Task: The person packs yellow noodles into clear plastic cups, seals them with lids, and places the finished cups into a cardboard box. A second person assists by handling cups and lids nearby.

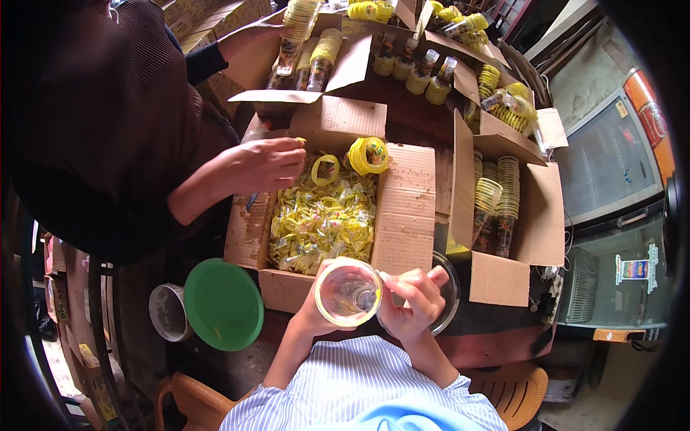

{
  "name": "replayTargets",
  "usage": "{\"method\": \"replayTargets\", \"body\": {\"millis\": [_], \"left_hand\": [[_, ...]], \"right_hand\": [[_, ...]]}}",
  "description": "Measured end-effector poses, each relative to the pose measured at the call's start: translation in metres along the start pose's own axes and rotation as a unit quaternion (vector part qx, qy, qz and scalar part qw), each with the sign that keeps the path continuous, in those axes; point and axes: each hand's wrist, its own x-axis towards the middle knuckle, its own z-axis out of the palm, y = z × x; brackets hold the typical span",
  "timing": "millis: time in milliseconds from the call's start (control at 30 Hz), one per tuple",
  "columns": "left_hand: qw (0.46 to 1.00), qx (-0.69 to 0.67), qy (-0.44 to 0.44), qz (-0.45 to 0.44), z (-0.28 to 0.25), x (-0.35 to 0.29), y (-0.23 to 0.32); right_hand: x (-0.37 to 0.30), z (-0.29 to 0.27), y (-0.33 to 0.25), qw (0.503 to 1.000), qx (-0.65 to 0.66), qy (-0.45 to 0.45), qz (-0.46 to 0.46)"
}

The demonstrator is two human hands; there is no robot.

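A clear plastic cup (348, 291) with a pale yellowish rim is held mouth up by my left hand (309, 314), whose fingers wrap its side. My right hand (413, 305) is closed at the cup's right rim, with thumb and fingers pinched together. Whether they grip the rim or something small is hidden. Just beyond the cup stands an open cardboard box (406, 208) full of small yellow-wrapped packets (323, 223). On the packets lie a yellow ring-shaped bundle (368, 156) and a yellow-rimmed cup (325, 170).
At left, a co-worker's hand (269, 165) reaches over the box, and their other hand holds stacked cups (298, 25). A green lid (224, 304) leans by a white bucket (170, 314). Another box (501, 281) holds cup stacks. Capped bottles (440, 82) stand behind.
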Motion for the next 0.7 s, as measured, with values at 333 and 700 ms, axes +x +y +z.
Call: {"method": "replayTargets", "body": {"millis": [333, 700], "left_hand": [[0.961, -0.235, 0.117, -0.087, 0.013, -0.005, -0.011], [0.988, -0.121, 0.086, -0.049, 0.004, -0.010, -0.018]], "right_hand": [[-0.007, -0.002, -0.008, 0.999, -0.040, 0.015, -0.012], [-0.006, -0.004, -0.013, 0.994, -0.076, -0.009, -0.074]]}}
